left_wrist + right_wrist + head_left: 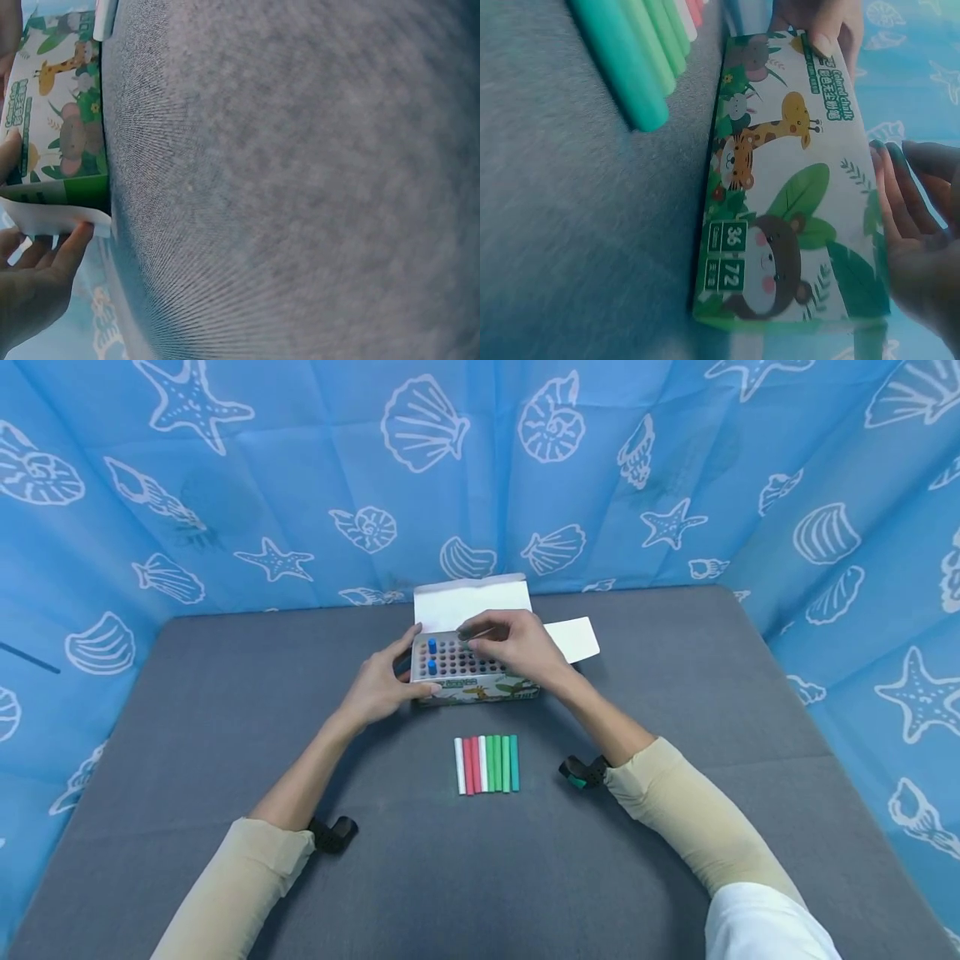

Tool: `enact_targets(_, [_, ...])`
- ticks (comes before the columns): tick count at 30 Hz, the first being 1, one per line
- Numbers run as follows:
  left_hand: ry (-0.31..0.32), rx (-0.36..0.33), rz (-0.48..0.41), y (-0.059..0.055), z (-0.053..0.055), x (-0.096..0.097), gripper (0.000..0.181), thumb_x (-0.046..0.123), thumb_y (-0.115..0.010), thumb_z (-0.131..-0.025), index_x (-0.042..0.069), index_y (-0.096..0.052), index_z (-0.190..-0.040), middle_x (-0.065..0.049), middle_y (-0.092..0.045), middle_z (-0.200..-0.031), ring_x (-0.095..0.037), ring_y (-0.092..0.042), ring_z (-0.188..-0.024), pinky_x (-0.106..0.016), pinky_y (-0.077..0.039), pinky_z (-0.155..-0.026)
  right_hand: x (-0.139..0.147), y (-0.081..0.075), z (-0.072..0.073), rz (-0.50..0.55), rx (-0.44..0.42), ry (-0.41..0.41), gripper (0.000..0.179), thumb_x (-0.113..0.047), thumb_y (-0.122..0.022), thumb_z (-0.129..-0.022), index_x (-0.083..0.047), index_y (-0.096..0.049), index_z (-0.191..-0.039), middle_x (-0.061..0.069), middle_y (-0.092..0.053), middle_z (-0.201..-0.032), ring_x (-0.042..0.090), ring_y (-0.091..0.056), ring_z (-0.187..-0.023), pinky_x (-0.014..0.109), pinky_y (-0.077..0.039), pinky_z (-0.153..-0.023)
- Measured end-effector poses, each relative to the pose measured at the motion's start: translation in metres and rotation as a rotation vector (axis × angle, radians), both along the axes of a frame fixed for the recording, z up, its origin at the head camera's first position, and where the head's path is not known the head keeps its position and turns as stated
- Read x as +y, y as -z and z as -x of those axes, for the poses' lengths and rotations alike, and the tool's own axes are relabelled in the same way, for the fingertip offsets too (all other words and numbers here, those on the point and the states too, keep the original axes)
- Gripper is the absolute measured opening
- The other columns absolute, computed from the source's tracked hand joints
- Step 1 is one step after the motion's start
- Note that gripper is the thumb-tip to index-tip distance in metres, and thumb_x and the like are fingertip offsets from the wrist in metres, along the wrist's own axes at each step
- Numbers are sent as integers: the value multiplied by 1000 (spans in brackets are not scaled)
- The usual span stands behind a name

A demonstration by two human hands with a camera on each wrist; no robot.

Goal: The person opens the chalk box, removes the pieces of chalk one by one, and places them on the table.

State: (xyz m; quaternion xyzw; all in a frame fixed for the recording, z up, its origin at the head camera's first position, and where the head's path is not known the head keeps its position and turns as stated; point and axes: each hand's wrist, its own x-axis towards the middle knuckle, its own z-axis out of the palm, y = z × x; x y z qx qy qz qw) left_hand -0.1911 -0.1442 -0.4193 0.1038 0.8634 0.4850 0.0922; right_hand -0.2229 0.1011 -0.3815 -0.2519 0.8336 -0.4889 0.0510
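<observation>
A colored chalk box (480, 692) with animal pictures stands open, its holed insert (452, 657) facing up. Two blue chalk sticks (432, 667) poke out of holes at its left side. My left hand (378, 685) grips the box's left end, thumb on the front; in the left wrist view its fingers touch a white end flap (56, 217). Above the holes, my right hand (513, 642) pinches what looks like a small green chalk stick, mostly hidden by the fingers. Nearer me, white, red, green and teal chalk sticks (497, 764) lie side by side in a row.
The box's white lid (468, 602) stands raised at the back, and a white side flap (573, 639) sticks out to the right. Grey cloth covers the table (450, 877). A blue shell-print curtain (480, 477) hangs behind and at both sides.
</observation>
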Motion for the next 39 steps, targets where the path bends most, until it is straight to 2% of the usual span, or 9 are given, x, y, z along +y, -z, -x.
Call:
enact_targets(6, [0,0,-11,1,0,-1,97,16,-82,-84,22,-21,-160,-12,-33,-158,-29,-34,-144,-38,-45,-110,-11,3,11,-5,-6,-27,27,-11,-68,-95,-9,-71,-121,7,-71,-115,18,-68,-103,32,-57,-91])
enact_targets(13, [32,2,-61,0,0,-1,97,15,-82,-84,21,-22,-160,-12,-28,-161,-29,-32,-145,-39,-45,-111,-23,7,17,0,-55,-44,28,-9,-68,-95,-7,-70,-123,9,-72,-114,19,-69,-100,30,-58,-87])
enact_targets(23, [42,5,-69,1,-1,-3,96,19,-81,-85,24,-21,-159,-10,-25,-162,-28,-29,-146,-40,-44,-112,-35,10,24,-117,-67,-55,29,-14,-70,-94,-7,-71,-123,9,-73,-111,19,-69,-99,32,-57,-90])
enact_targets(29, [35,12,-46,1,0,-4,95,21,-81,-85,26,-22,-159,-8,-22,-163,-27,-30,-146,-39,-45,-111,-39,10,26,-163,-118,-61,29,-19,-69,-96,-12,-72,-123,5,-74,-110,15,-68,-93,32,-57,-81])
enact_targets(34, [33,16,-49,0,1,-4,95,20,-81,-85,26,-22,-159,-7,-22,-163,-27,-29,-146,-40,-45,-111,-43,9,28,-232,-118,-64,30,-26,-69,-96,-17,-72,-124,2,-75,-106,15,-65,-80,30,-52,-69])
enact_targets(39, [42,15,-31,2,1,-4,94,22,-80,-86,26,-21,-159,-6,-21,-164,-26,-29,-147,-39,-46,-110,-45,12,27,-273,-121,-51,32,-30,-71,-94,-15,-72,-123,3,-76,-100,15,-65,-75,28,-52,-65])
